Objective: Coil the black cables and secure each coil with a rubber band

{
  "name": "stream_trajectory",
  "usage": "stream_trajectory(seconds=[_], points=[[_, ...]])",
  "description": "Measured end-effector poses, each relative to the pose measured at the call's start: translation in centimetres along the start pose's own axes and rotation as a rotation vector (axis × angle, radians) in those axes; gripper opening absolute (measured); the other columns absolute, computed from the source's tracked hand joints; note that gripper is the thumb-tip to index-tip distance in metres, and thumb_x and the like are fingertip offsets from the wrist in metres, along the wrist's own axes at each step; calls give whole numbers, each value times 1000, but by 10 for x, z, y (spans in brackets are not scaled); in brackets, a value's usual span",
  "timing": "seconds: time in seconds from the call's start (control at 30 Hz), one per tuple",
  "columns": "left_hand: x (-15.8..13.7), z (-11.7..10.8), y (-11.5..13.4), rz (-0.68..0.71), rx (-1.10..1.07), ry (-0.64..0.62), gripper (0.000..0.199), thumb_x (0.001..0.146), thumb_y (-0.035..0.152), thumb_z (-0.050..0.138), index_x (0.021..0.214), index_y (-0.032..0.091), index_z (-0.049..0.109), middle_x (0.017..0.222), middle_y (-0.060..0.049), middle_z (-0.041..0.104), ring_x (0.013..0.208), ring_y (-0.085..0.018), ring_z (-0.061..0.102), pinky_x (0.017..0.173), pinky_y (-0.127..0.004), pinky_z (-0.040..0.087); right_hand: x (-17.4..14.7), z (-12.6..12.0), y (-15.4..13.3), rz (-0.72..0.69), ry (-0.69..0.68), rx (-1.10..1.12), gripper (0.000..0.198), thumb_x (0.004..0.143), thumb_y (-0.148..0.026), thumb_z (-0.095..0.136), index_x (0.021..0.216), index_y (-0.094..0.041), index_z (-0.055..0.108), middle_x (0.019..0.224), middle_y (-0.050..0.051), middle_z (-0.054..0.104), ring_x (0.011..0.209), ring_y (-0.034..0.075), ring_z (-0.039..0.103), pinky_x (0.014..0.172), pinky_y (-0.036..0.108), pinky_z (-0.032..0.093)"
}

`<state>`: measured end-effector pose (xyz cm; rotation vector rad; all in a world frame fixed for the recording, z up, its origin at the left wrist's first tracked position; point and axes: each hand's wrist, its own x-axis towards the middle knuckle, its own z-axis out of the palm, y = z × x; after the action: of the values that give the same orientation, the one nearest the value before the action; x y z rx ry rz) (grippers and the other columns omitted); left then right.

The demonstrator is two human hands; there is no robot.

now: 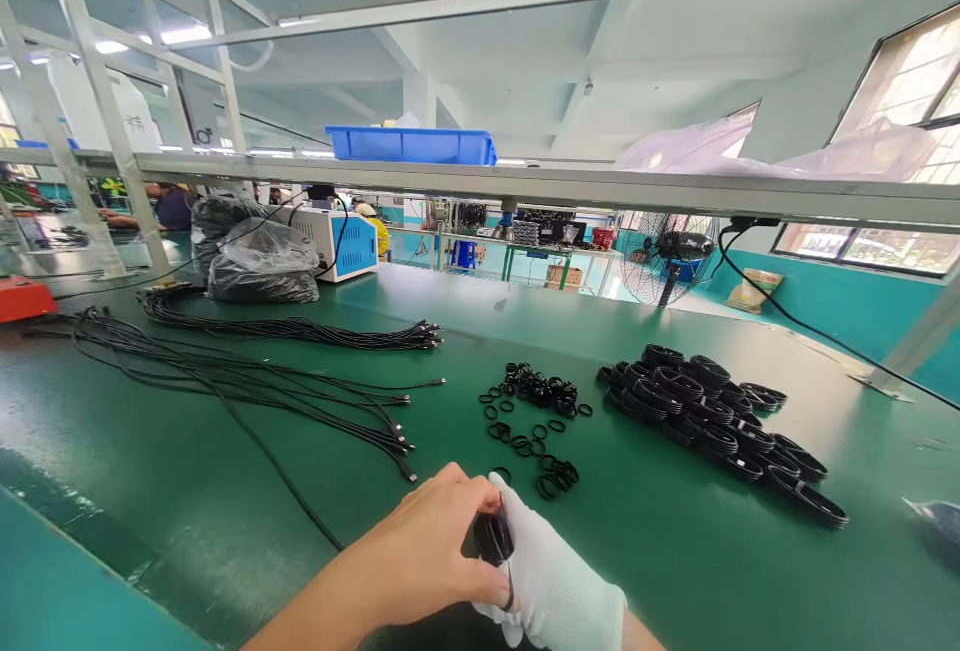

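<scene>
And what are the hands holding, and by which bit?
A black cable coil, gripped by its sides: the bare left hand on its left, the gloved right hand on its right.

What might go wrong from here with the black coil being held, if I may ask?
The black coil could spring loose if the left grip or the gloved right grip slackens.
The small black rings lie loose just beyond, so a careless reach might scatter them.
One long cable runs toward the left forearm and could perhaps snag on it.
</scene>
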<state>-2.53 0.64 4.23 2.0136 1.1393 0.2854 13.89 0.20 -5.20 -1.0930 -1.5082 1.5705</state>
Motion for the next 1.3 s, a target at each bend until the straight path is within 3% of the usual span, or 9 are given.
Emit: stream_trajectory(seconds=[0.23,0.4,0.47,0.57,0.7,0.8,1.0,1.13,1.3], points=[[12,0,0,-63,188,5,43,53,48,71,88,24,62,89,-3,55,80,-24,51,60,-28,38,-8,5,-21,-174,149,-220,113,50,-29,72,141,-15,6,95,8,60,86,24,56,77,37,43],[23,-24,-20,-73,2,-255,25,71,43,56,75,20,66,75,1,65,69,-18,54,58,-24,36,-8,15,-49,139,199,-75,59,55,-17,57,113,-17,42,63,-4,55,45,9,47,41,22,35],[20,-30,-24,-69,-79,-184,31,80,42,44,81,20,66,82,2,68,71,-16,54,62,-24,36,-8,15,-54,235,77,91,36,54,-14,50,90,-18,46,49,-8,47,32,6,36,32,19,22],[7,-18,-19,-70,-99,2,31,84,39,39,80,20,64,82,1,67,71,-16,53,63,-25,36,-7,11,-52,223,-64,301,35,49,-8,50,81,-20,43,48,-11,43,31,5,35,31,18,22],[-12,25,0,27,198,312,26,81,26,40,73,23,64,75,-4,63,71,-21,54,61,-29,36,-7,1,-48,66,92,181,32,49,-4,48,73,-21,38,52,-11,38,38,3,30,35,18,20],[-15,43,4,43,285,287,22,74,19,45,72,25,65,72,-5,63,66,-22,56,55,-29,34,-13,-9,-52,-34,84,46,35,46,0,52,76,-19,45,57,-10,39,48,2,28,41,18,19],[-4,16,-5,-56,-8,101,27,74,14,38,60,23,59,64,2,66,71,-20,60,64,-28,38,-20,-8,-50,-49,-199,495,53,43,-10,72,88,-22,45,80,-2,61,41,4,44,36,18,26],[-5,7,2,11,-445,177,8,74,18,48,76,20,56,73,3,63,71,-15,56,64,-25,39,-16,-5,-42,-149,-303,665,48,57,-21,70,95,-21,41,50,-5,56,33,6,39,34,16,26],[8,23,5,60,-740,286,3,73,18,55,74,17,52,66,3,61,64,-12,52,63,-24,40,-15,-3,-37,-189,-306,653,48,61,-22,68,98,-21,37,46,-5,56,32,5,38,34,14,27]])
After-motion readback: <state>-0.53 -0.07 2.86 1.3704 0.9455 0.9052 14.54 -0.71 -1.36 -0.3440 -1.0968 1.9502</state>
